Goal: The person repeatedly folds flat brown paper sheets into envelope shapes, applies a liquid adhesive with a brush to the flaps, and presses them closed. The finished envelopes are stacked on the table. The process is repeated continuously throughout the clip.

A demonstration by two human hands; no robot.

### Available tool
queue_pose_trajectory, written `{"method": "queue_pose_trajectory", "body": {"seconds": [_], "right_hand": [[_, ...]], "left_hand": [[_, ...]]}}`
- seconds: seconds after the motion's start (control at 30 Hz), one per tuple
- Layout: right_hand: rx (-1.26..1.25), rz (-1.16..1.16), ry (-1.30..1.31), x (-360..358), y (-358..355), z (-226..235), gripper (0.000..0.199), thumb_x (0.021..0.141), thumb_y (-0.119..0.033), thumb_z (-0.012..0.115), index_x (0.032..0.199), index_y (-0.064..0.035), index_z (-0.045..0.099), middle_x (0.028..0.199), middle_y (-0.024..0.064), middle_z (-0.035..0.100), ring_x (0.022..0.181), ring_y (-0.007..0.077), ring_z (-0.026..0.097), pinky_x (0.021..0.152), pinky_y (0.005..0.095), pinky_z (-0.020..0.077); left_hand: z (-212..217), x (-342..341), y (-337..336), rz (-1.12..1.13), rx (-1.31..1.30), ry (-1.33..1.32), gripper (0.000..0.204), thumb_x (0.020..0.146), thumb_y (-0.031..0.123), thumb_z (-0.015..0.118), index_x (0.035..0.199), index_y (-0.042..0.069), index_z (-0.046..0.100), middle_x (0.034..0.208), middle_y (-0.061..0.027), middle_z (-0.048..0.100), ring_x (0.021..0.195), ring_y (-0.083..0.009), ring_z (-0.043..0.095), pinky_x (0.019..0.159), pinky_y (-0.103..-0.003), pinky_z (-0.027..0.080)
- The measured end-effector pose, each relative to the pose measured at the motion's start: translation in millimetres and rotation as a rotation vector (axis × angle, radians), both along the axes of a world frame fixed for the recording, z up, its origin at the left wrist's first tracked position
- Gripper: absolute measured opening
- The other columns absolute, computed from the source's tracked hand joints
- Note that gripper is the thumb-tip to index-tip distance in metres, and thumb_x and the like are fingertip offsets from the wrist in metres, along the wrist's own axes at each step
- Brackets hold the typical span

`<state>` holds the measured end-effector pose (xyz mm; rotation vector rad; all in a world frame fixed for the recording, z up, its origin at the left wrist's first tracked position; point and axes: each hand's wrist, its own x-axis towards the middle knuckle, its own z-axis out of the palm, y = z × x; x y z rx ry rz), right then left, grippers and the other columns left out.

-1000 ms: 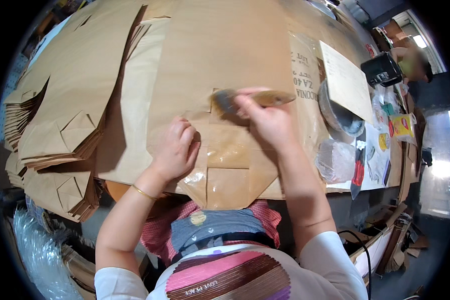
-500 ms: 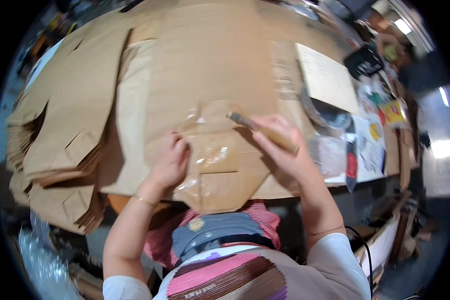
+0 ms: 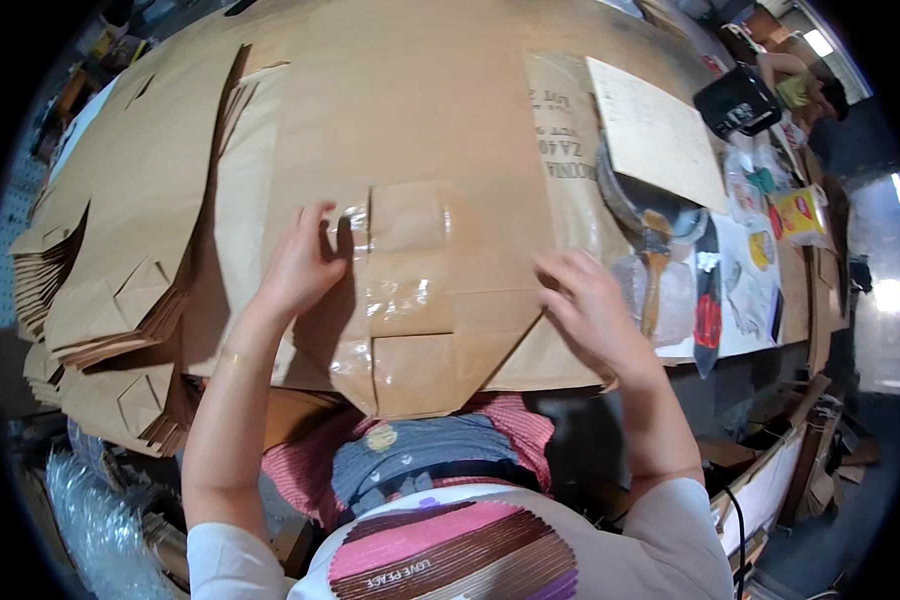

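Note:
A large brown paper bag lies flat in front of me. Its folded end points towards my body and has glossy, wet-looking patches. My left hand is over the left side of the fold, fingers apart and holding nothing. At the right edge of the bag, my right hand has loosely bent, parted fingers with nothing in them. Right of that hand lies a wooden-handled brush, bristle end at the rim of a round basin partly covered by a pale board.
Stacked brown paper bags fan out on the left. A red-and-black cutter knife lies beyond the brush. A yellow packet and a black container stand farther right. Clear plastic wrap is at the lower left.
The brush has left my right hand and now lies by the basin on the right. My left hand has moved slightly up and left, and its curled fingers have spread.

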<state>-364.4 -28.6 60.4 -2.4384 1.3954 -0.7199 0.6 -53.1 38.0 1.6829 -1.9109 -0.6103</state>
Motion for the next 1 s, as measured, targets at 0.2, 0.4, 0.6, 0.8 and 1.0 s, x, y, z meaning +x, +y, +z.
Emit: {"method": "queue_pose_trajectory", "body": {"seconds": [0.2, 0.4, 0.6, 0.8, 1.0], "right_hand": [[0.671, 0.039, -0.024, 43.3, -86.7, -30.8, 0.012, 0.077, -0.005, 0.067, 0.086, 0.0017, 0.063, 0.087, 0.0114, 0.063, 0.082, 0.0292, 0.06, 0.07, 0.0345, 0.0494], [-0.213, 0.308, 0.195, 46.3, -33.5, -30.8, 0.014, 0.068, -0.007, 0.057, 0.082, -0.0041, 0.061, 0.071, 0.0073, 0.05, 0.07, 0.0239, 0.057, 0.059, 0.0373, 0.0494], [-0.052, 0.386, 0.402, 51.4, 10.0, -6.2, 0.053, 0.069, -0.001, 0.055, 0.121, -0.0001, 0.055, 0.114, 0.0115, 0.059, 0.104, 0.028, 0.058, 0.077, 0.0364, 0.0525], [-0.026, 0.409, 0.379, 48.8, 28.4, -12.3, 0.057, 0.068, 0.001, 0.056, 0.125, 0.0017, 0.052, 0.125, 0.0141, 0.054, 0.116, 0.0351, 0.052, 0.098, 0.0449, 0.0431], [0.063, 0.078, 0.12, 23.2, 74.5, -52.4, 0.04, 0.066, 0.002, 0.056, 0.106, 0.0029, 0.057, 0.107, 0.0182, 0.058, 0.1, 0.0366, 0.056, 0.087, 0.0441, 0.0471]], "left_hand": [[19.2, 13.6, -42.4, -0.22, 0.459, -0.322, 0.022, 0.062, 0.002, 0.066, 0.083, -0.001, 0.062, 0.085, -0.0144, 0.064, 0.082, -0.0335, 0.061, 0.072, -0.041, 0.05], [-10.3, 13.1, 22.0, -0.346, -0.409, -0.418, 0.007, 0.07, 0.004, 0.059, 0.076, 0.007, 0.062, 0.068, -0.0055, 0.053, 0.069, -0.0263, 0.057, 0.066, -0.039, 0.049], [3.7, -2.6, 80.5, -0.296, -0.228, -0.75, 0.054, 0.075, 0.004, 0.059, 0.128, 0.004, 0.054, 0.134, -0.0176, 0.051, 0.128, -0.0314, 0.045, 0.106, -0.043, 0.038], [3.6, 5.1, 85.5, -0.529, 0.001, -0.351, 0.059, 0.072, -0.001, 0.056, 0.131, 0.003, 0.05, 0.141, -0.0175, 0.046, 0.136, -0.0383, 0.034, 0.113, -0.048, 0.025], [-4.6, 25.1, 78.5, -0.572, 0.268, 0.133, 0.034, 0.076, 0.012, 0.061, 0.109, 0.005, 0.064, 0.15, -0.0163, 0.037, 0.144, -0.0414, 0.018, 0.116, -0.052, 0.013]]}}
